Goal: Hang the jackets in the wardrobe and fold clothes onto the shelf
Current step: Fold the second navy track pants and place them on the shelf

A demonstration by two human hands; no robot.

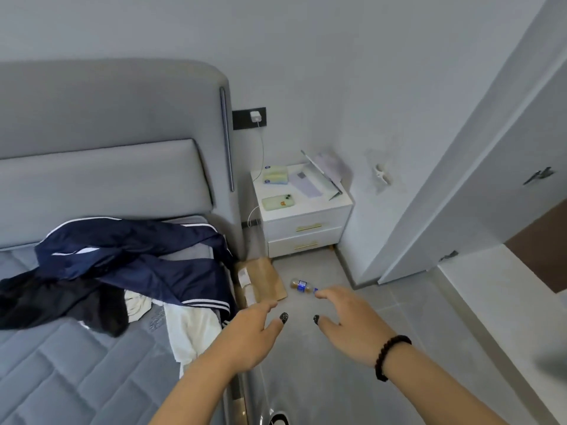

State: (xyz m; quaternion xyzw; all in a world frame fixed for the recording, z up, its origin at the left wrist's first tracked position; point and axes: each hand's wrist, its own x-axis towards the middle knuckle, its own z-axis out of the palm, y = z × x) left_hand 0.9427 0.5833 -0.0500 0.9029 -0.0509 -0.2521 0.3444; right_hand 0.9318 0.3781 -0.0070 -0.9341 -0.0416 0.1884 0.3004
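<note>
While reaching toward bed, we are holding left hand and right hand spread, gripping nothing. Navy jacket lying crumpled on mattress beside white garment. We are advising collar grab first, lifting clear before hanging.

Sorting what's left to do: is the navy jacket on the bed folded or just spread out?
Spread out, unfolded: the navy jacket lies crumpled across the bed.

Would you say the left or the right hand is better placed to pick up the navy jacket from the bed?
Probably the left hand: it hovers open by the bed edge, nearest the navy jacket. The right hand is over the floor, farther off.
</note>
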